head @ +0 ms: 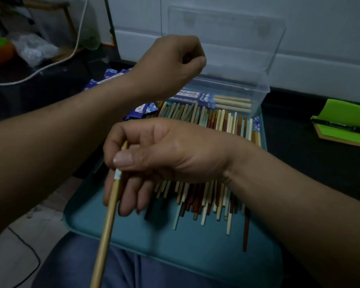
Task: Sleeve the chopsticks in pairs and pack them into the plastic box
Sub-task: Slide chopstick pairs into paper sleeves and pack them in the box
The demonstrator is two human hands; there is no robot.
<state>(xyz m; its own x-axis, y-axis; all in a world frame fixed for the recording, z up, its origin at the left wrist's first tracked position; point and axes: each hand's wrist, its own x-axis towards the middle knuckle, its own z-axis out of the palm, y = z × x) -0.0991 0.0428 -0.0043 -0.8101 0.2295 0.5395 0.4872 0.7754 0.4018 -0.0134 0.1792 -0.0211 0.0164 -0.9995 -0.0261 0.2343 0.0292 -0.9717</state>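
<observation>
Head view: on the teal tray [133, 235] a large heap of loose chopsticks [214, 196] is still unsleeved. The plastic box [260, 90] at the tray's far edge holds only a few sleeved pairs [204, 96], so the task looks barely begun. The right hand [164, 161] pinches a pale chopstick [107, 225] over the tray's near-left part. The left hand [168, 63] is curled above the far edge; I cannot tell whether it holds anything.

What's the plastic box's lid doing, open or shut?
Open. The clear lid stands raised behind the plastic box, and sleeved chopsticks show inside.
</observation>
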